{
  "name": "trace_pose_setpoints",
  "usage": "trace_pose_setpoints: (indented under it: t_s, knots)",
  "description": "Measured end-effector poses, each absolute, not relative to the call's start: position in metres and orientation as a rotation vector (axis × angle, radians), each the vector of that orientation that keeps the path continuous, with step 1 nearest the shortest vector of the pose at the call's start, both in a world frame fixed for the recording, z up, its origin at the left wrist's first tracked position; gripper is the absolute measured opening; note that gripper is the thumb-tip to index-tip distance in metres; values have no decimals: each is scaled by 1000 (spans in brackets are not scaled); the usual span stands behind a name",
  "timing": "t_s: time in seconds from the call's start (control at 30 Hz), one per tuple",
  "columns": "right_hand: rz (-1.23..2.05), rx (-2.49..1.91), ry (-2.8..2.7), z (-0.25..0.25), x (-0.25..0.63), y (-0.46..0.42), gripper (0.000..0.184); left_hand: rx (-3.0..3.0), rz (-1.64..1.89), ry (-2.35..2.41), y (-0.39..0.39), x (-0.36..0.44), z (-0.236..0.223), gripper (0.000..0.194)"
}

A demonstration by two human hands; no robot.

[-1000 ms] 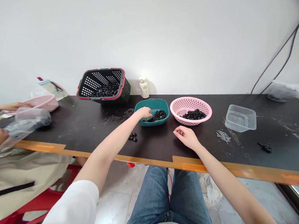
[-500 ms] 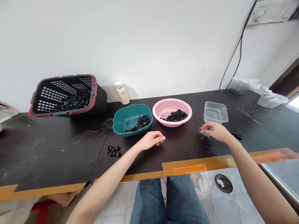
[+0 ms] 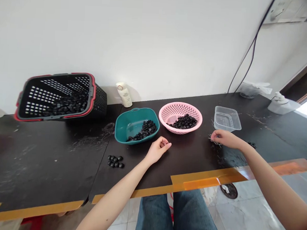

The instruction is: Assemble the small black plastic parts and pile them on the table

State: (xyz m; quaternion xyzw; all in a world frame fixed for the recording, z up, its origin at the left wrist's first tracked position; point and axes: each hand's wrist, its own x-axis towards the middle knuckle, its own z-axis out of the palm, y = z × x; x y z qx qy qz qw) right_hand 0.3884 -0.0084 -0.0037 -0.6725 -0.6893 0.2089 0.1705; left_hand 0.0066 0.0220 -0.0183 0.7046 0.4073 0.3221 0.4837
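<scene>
My left hand point(image 3: 159, 150) hovers over the dark table in front of the teal basin point(image 3: 124, 127) and the pink basket point(image 3: 166, 112). Its fingers are curled in towards the thumb, and whatever they hold is hidden. My right hand point(image 3: 225, 138) reaches down to a small pile of thin metal pins point(image 3: 216, 141), thumb and fingertips pinched together at the pile's edge. I cannot make out what is between them. Small black ring-like parts point(image 3: 146, 129) lie in the basin, and more black parts point(image 3: 185, 122) fill part of the pink basket.
Several round black pieces point(image 3: 115, 161) sit grouped at left. A tilted black basket with red trim point(image 3: 99, 100) holds more black parts. Behind stand a white bottle point(image 3: 124, 94) and a clear plastic box point(image 3: 227, 119). Orange tape point(image 3: 204, 181) lines the table's front edge.
My left hand has turned, its fingers now curled further in towards the thumb. My right hand stays at the pins with fingertips pinched. The whole view has shifted slightly.
</scene>
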Motion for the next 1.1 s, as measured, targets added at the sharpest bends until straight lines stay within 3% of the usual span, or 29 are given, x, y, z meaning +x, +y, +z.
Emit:
trace_pose_setpoints:
  t_s: [0.1,0.2,0.43,0.7,1.1]
  knots:
    - [567,-1881,-1772,4,380,-19,23,1725,786,979,19,8,-18,25]
    - [782,-1667,-1662,22,340,-30,34,1671,870,916,15,9,-15,25]
    - [1163,-1139,-1514,49,200,-15,22,1777,1147,1002,1,6,-6,20]
    - [999,-1025,-1493,16,175,1,12,1825,1373,1061,2,1,-8,16]
    - [616,-1034,-1862,25,187,-8,19,1971,1426,966,6,2,-11,15]
